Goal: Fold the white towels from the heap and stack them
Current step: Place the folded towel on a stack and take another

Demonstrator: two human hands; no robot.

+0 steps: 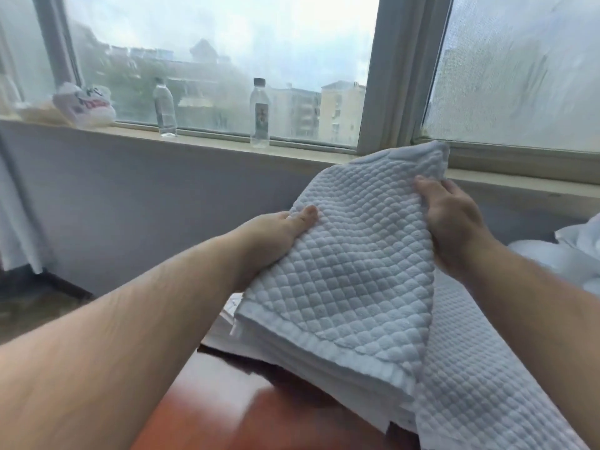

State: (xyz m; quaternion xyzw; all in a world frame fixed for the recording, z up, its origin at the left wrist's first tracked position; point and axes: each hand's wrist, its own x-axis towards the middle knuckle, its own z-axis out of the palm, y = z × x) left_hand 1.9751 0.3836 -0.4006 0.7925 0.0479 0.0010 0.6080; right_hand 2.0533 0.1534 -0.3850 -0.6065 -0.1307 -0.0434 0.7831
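A white quilted towel [354, 264], folded into layers, is held up at chest height in front of the window. My left hand [276, 232] grips its left edge, thumb on top of the fabric and fingers hidden behind it. My right hand [451, 222] grips the upper right edge, fingers curled into the cloth. The towel's hemmed lower edge hangs over a second white quilted towel [480, 378] that lies spread below at the lower right. More crumpled white cloth [571, 248] lies at the far right.
A reddish-brown wooden surface [233, 414] lies under the towels at the bottom. Two clear water bottles [259, 113] [165, 107] stand on the window sill [207, 141], with a white plastic bag [86, 105] at its left end. A grey wall runs below the sill.
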